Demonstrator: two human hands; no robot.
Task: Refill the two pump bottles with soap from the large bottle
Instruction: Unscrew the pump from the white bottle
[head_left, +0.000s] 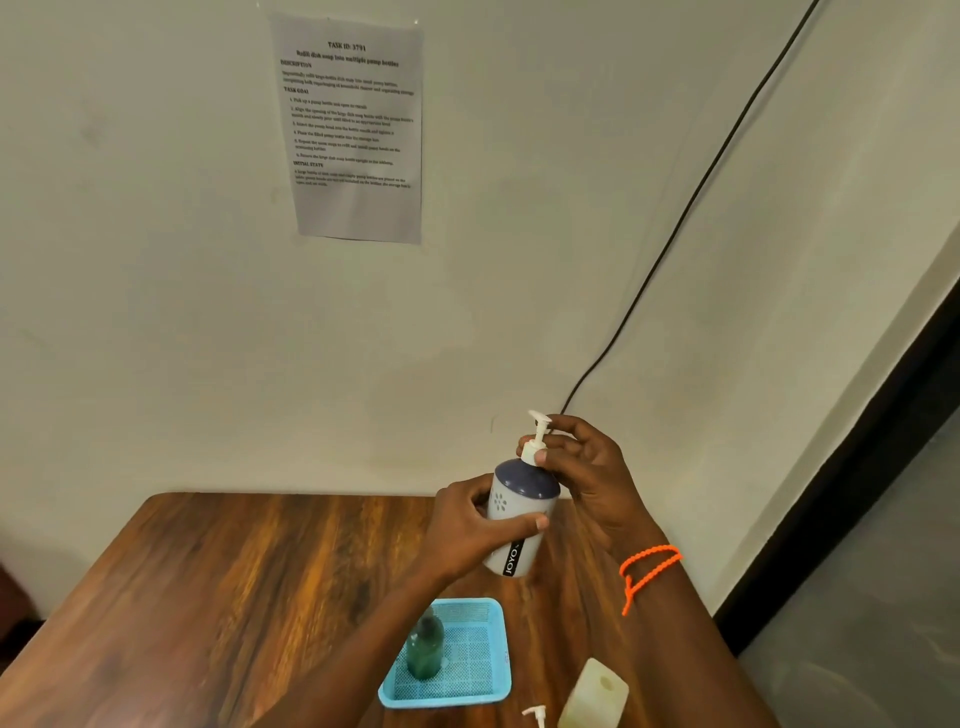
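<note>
My left hand (470, 525) grips the body of a white pump bottle with a dark blue shoulder (519, 514), held tilted in the air above the wooden table (234, 597). My right hand (582, 467) pinches the collar of its white pump head (537, 436). A green bottle (425, 652) stands in the blue basket (493, 691), partly behind my left forearm. A pale large bottle (595, 696) lies at the bottom edge, and a loose white pump head (535, 714) sits beside it.
The table stands against a pale wall with a printed task sheet (356, 130) taped above. A black cable (675, 218) runs diagonally down the wall to behind the table. A dark door frame (857, 457) lies to the right.
</note>
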